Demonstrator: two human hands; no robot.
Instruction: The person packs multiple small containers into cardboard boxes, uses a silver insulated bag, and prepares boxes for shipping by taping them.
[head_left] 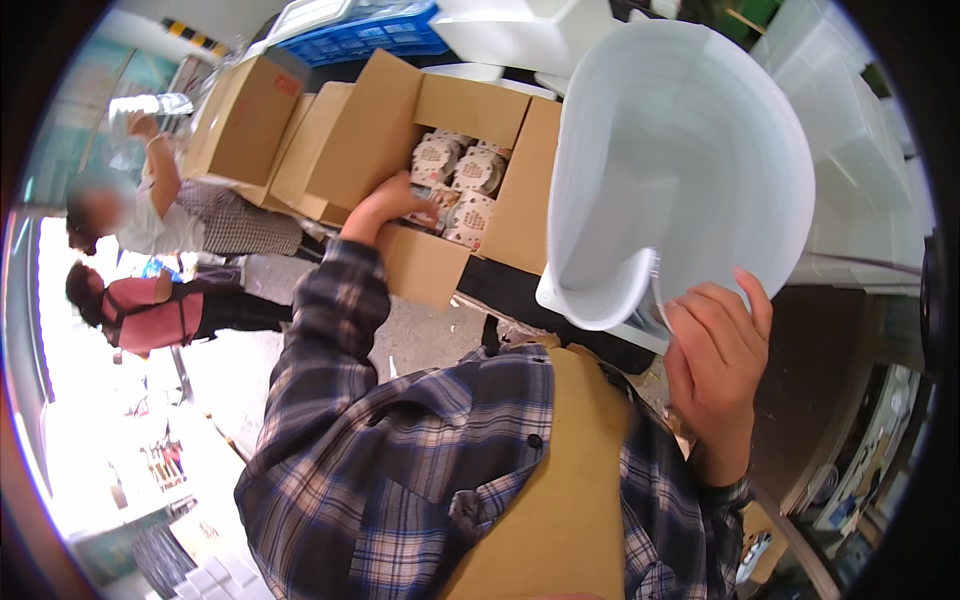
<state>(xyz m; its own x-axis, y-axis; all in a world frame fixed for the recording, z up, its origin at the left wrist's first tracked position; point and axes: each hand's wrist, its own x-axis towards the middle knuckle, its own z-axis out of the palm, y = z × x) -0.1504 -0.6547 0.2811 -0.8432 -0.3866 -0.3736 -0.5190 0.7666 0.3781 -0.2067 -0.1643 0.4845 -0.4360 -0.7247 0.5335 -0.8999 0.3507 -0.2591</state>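
Background: blue crate [400, 33]. Flap [520, 180] between packs [480, 172] and tub [700, 180]. Left hand [392, 205] in box [370, 140], right hand [718, 345] at tub; cannot tell either grip.

Head fisheye, downward — rim perhaps blurred

Noted a black table [520, 300], seen as a strip from centre toward 4 o'clock. Carries an open cardboard box [515, 190] at 12 o'clock. Logged another box [228, 130] at 10 o'clock, blue crate [375, 43] at 11, white tub [690, 150] at 2; cannot tell if resting directly on it. Below, toward 8 o'clock, noted grey floor [430, 335] with pale scraps [392, 366].
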